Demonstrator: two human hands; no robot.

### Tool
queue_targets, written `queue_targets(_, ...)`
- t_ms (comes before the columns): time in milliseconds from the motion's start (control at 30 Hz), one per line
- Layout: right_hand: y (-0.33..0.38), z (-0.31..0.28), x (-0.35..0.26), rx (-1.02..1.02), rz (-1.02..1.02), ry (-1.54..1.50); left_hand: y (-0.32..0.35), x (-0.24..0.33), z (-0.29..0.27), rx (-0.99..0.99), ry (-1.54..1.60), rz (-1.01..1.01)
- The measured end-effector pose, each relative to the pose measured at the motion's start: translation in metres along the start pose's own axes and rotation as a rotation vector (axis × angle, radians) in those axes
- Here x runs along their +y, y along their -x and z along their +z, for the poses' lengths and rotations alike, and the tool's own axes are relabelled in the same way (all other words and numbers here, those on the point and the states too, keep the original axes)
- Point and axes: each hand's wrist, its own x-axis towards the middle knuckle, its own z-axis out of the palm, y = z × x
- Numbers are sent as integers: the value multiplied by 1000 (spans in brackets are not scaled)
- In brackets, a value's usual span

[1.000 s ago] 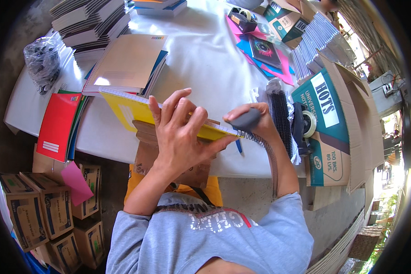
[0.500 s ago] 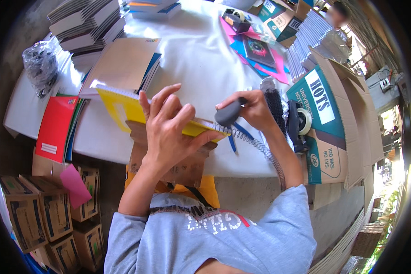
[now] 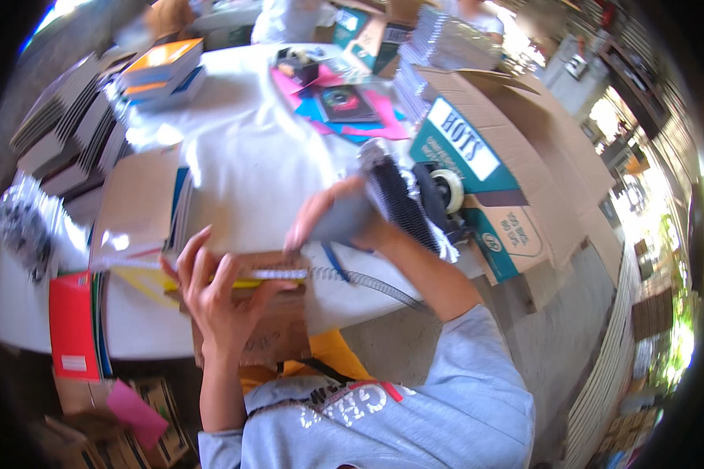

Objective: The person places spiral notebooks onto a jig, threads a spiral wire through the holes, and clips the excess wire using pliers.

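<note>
Holds the yellow notebook [image 3: 277, 274] between the thumb and the raised, loosely spread fingers of the left hand [image 3: 215, 301], at the near edge of the white table [image 3: 235, 203], over a brown cardboard piece [image 3: 270, 338]. Presents the notebook nearly edge-on, with a dark spiral coil [image 3: 383, 288] trailing from its right end toward the right forearm. Has the right hand [image 3: 325, 202] just beyond the coil, fingers bent at a dark grey pad [image 3: 343, 221]; cannot tell, for blur, how closely curled or how firmly gripping. Near the coil, on the table, a blue pen-like thing [image 3: 335, 262]. To the right, a bundle of black coils [image 3: 401, 195], then a tape dispenser [image 3: 446, 191] beside a teal and brown box [image 3: 497, 184]. To the left, a red notebook [image 3: 74, 324] and, farther off, a tan-covered notebook stack [image 3: 135, 195].
</note>
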Motion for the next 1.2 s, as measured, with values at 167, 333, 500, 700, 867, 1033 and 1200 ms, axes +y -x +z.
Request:
queue_targets(167, 1, 3, 7, 108, 215, 248, 1, 0, -1, -44, -21, 83)
queue_targets(333, 0, 7, 20, 64, 225, 407, 6, -3, 0, -62, -63, 55)
queue_targets(500, -3, 17, 15, 1, -180, 293, 10, -8, 7, 32, 99, -27)
queue_targets(700, -9, 24, 5, -27, -154, 3, 8, -17, 13, 105, 219, 25)
queue_targets(867, -17, 25, 3, 61, -150, 232, 10, -13, 15, 100, 188, 7)
queue_targets(1033, -14, 16, 16, 202, 92, 590, 2, -31, -1, -3, -238, -35)
queue_targets(1200, -6, 23, 35, 12, 211, -32, -9, -60, -17, 96, -52, -10)
